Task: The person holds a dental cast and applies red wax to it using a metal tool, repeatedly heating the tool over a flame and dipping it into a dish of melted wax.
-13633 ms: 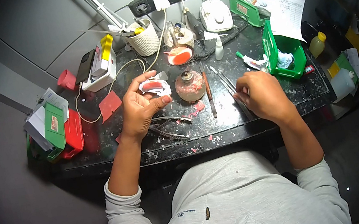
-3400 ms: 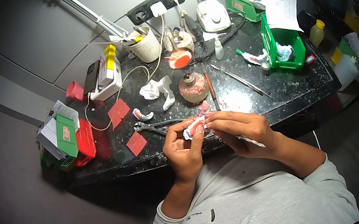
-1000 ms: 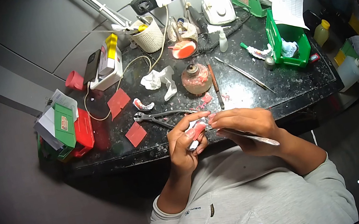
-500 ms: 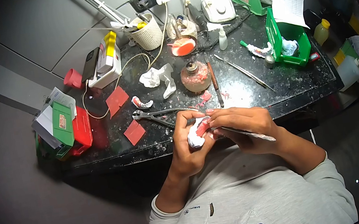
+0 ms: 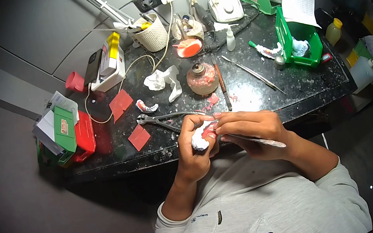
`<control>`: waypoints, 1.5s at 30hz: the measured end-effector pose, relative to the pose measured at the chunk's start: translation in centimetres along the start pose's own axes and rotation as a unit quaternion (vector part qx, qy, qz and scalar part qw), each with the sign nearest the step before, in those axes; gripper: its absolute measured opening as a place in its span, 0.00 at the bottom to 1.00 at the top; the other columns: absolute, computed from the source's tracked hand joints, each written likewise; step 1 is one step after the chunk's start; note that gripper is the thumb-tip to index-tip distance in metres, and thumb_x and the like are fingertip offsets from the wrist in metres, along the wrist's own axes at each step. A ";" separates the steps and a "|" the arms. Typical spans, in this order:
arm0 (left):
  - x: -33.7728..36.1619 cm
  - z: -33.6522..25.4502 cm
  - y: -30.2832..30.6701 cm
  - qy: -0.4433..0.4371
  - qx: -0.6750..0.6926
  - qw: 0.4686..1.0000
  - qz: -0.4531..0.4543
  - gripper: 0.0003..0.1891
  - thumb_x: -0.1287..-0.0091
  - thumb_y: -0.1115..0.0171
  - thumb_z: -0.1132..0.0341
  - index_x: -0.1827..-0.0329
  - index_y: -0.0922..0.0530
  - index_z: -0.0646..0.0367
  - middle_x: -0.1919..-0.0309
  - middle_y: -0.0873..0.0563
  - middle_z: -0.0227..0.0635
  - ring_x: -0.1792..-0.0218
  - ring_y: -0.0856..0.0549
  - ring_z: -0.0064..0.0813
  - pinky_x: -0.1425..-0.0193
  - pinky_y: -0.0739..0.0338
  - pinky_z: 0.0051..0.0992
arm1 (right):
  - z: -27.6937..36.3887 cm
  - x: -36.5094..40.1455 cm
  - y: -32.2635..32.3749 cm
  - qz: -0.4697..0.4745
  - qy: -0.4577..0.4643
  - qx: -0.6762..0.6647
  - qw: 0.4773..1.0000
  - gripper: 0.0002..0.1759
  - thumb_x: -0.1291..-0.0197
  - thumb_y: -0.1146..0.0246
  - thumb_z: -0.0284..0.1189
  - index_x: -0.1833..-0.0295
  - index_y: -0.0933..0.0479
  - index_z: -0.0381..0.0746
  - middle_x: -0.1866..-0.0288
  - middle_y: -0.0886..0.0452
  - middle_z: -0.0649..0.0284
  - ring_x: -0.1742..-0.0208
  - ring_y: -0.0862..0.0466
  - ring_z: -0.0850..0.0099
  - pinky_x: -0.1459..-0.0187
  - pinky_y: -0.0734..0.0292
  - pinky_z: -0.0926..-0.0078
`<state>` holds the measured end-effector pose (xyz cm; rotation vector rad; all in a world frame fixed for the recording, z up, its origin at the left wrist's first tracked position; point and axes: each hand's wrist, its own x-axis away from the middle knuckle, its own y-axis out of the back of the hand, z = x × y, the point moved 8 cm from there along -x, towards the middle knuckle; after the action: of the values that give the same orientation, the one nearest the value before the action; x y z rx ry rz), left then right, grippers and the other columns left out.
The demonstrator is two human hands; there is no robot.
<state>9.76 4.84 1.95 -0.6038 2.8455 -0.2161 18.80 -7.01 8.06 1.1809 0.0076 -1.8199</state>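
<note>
My left hand [image 5: 191,154] is closed around a white plaster dental cast [image 5: 198,141], held just past the bench's front edge. Pink wax [image 5: 208,129] covers part of the cast, and my left thumb lies against it. In my right hand [image 5: 257,130] is a metal wax spatula [image 5: 270,142], its broad end pointing down to the right. My right fingertips meet the cast at the wax; the tool's working end is hidden among my fingers. Right behind my hands lie pliers [image 5: 162,120]. A round glass spirit burner [image 5: 203,81] stands farther back.
Pink wax sheets [image 5: 139,137] and a second small cast [image 5: 147,106] lie to the left. A brown-handled tool [image 5: 221,80] and a thin metal instrument [image 5: 254,74] rest behind my right hand. Green bins [image 5: 306,62], a red bin [image 5: 84,134] and a white control unit [image 5: 226,5] line the bench.
The cast has turned and shifted slightly left in my left hand, and my left thumb now lies over the pink wax. My right hand and the spatula have hardly moved.
</note>
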 end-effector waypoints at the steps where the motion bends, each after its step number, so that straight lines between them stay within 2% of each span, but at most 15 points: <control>1: 0.0 0.0 -0.1 0.000 0.000 1.000 0.000 0.10 0.23 0.46 0.77 0.41 0.30 0.62 0.70 0.23 0.25 0.77 0.30 0.10 0.75 0.37 0.16 | 0.0 0.0 0.0 0.002 0.001 0.001 1.000 0.20 0.46 0.27 0.16 0.46 0.18 0.35 0.48 0.12 0.53 0.48 0.09 0.55 0.50 0.12 0.65; 4: -0.1 -0.1 -0.1 -0.005 -0.019 1.000 -0.024 0.12 0.26 0.46 0.77 0.42 0.29 0.65 0.72 0.22 0.28 0.80 0.32 0.10 0.77 0.41 0.17 | 0.0 -0.1 0.0 0.002 0.001 0.007 1.000 0.20 0.47 0.27 0.16 0.47 0.18 0.35 0.48 0.12 0.53 0.48 0.09 0.55 0.49 0.12 0.65; 14: 0.1 0.3 0.3 0.002 -0.038 0.999 -0.035 0.12 0.25 0.46 0.79 0.41 0.30 0.63 0.69 0.22 0.27 0.76 0.30 0.10 0.74 0.37 0.16 | 0.2 -0.2 0.1 0.006 0.011 0.021 1.000 0.21 0.49 0.26 0.17 0.47 0.18 0.34 0.49 0.12 0.52 0.48 0.10 0.54 0.45 0.12 0.64; 17: 0.1 0.3 0.3 0.003 -0.043 0.999 -0.030 0.11 0.24 0.46 0.78 0.41 0.30 0.62 0.68 0.22 0.27 0.74 0.29 0.10 0.73 0.35 0.16 | 0.5 -0.3 0.2 0.003 0.015 0.044 0.999 0.21 0.50 0.26 0.17 0.48 0.18 0.34 0.50 0.12 0.52 0.50 0.10 0.55 0.48 0.12 0.64; 19: 0.1 0.4 0.2 0.003 -0.038 0.999 -0.031 0.11 0.24 0.46 0.79 0.42 0.30 0.63 0.68 0.22 0.27 0.74 0.29 0.10 0.72 0.35 0.16 | 0.6 -0.5 0.3 -0.007 -0.004 0.043 0.999 0.17 0.47 0.25 0.16 0.51 0.16 0.34 0.52 0.11 0.55 0.53 0.09 0.59 0.52 0.12 0.67; 22: 0.0 0.0 0.2 -0.021 -0.051 0.997 -0.050 0.12 0.25 0.45 0.78 0.41 0.30 0.64 0.71 0.23 0.26 0.78 0.30 0.10 0.76 0.40 0.17 | 0.6 -0.4 0.1 -0.014 -0.014 0.042 0.999 0.17 0.48 0.25 0.15 0.51 0.16 0.34 0.52 0.11 0.55 0.54 0.08 0.59 0.54 0.13 0.68; 24: 0.1 0.1 0.3 -0.018 -0.040 0.997 -0.056 0.12 0.25 0.46 0.80 0.42 0.30 0.64 0.67 0.22 0.27 0.73 0.29 0.10 0.71 0.35 0.16 | 0.7 -0.2 0.0 -0.017 -0.018 0.043 0.999 0.17 0.48 0.25 0.15 0.51 0.16 0.34 0.52 0.11 0.55 0.54 0.08 0.59 0.54 0.12 0.68; 28: 0.3 0.0 0.4 -0.025 -0.058 0.996 -0.067 0.13 0.26 0.45 0.81 0.42 0.31 0.64 0.65 0.22 0.29 0.70 0.27 0.11 0.68 0.31 0.16 | 0.9 -0.2 -0.1 -0.030 -0.003 0.047 0.998 0.19 0.48 0.27 0.14 0.49 0.18 0.33 0.52 0.12 0.53 0.56 0.09 0.58 0.57 0.12 0.67; 31: 0.2 0.4 0.8 -0.034 -0.063 0.995 -0.074 0.16 0.29 0.42 0.82 0.41 0.32 0.65 0.61 0.22 0.32 0.66 0.25 0.13 0.63 0.28 0.18 | 1.1 -0.3 -0.1 -0.036 -0.003 0.049 0.998 0.19 0.48 0.28 0.13 0.48 0.19 0.32 0.52 0.13 0.53 0.56 0.09 0.58 0.56 0.12 0.67; 33: 0.1 -0.1 0.3 -0.076 -0.088 0.992 -0.042 0.22 0.33 0.37 0.82 0.39 0.35 0.65 0.57 0.21 0.35 0.60 0.23 0.15 0.56 0.25 0.19 | 1.2 -0.2 -0.2 -0.037 -0.006 0.043 0.998 0.19 0.48 0.28 0.12 0.48 0.19 0.32 0.52 0.13 0.53 0.56 0.09 0.58 0.55 0.12 0.67; 34: 0.1 -0.2 0.3 -0.076 -0.088 0.992 -0.042 0.22 0.33 0.37 0.82 0.39 0.35 0.65 0.57 0.21 0.35 0.60 0.23 0.15 0.56 0.25 0.19 | 1.1 -0.2 -0.2 -0.037 -0.009 0.037 0.999 0.20 0.47 0.29 0.12 0.48 0.19 0.31 0.51 0.13 0.53 0.55 0.09 0.58 0.55 0.12 0.67; 36: 0.1 -0.3 -0.1 -0.053 -0.004 0.999 0.004 0.27 0.36 0.33 0.80 0.37 0.38 0.65 0.56 0.21 0.37 0.56 0.22 0.17 0.52 0.24 0.20 | 1.3 -0.3 -0.2 -0.037 -0.007 0.040 0.998 0.20 0.47 0.29 0.12 0.47 0.19 0.31 0.51 0.13 0.52 0.55 0.09 0.58 0.55 0.12 0.67; 39: 0.2 -0.3 0.1 -0.051 0.021 0.998 0.023 0.29 0.36 0.31 0.76 0.36 0.39 0.65 0.55 0.20 0.39 0.54 0.21 0.19 0.48 0.24 0.22 | 1.3 -0.3 -0.1 -0.035 -0.005 0.044 0.998 0.20 0.47 0.30 0.11 0.47 0.20 0.31 0.51 0.14 0.52 0.55 0.09 0.58 0.55 0.12 0.67; 42: 0.2 -0.1 -0.2 -0.029 0.057 0.998 0.002 0.29 0.32 0.31 0.71 0.35 0.39 0.65 0.53 0.19 0.40 0.55 0.22 0.18 0.49 0.25 0.22 | 1.2 -0.2 -0.1 -0.035 -0.006 0.042 0.999 0.21 0.47 0.30 0.10 0.46 0.20 0.30 0.51 0.14 0.51 0.55 0.09 0.58 0.55 0.12 0.68; 45: 0.1 0.0 -0.2 -0.051 0.046 0.998 0.008 0.29 0.29 0.32 0.66 0.34 0.40 0.65 0.52 0.19 0.41 0.56 0.23 0.18 0.50 0.26 0.21 | 1.1 -0.1 -0.1 -0.035 -0.008 0.040 0.999 0.22 0.48 0.31 0.09 0.45 0.20 0.30 0.51 0.14 0.49 0.55 0.09 0.57 0.55 0.12 0.68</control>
<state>9.70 4.63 1.96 -0.5565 2.7255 -0.3024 17.90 -7.38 8.66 1.2354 -0.0334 -1.9073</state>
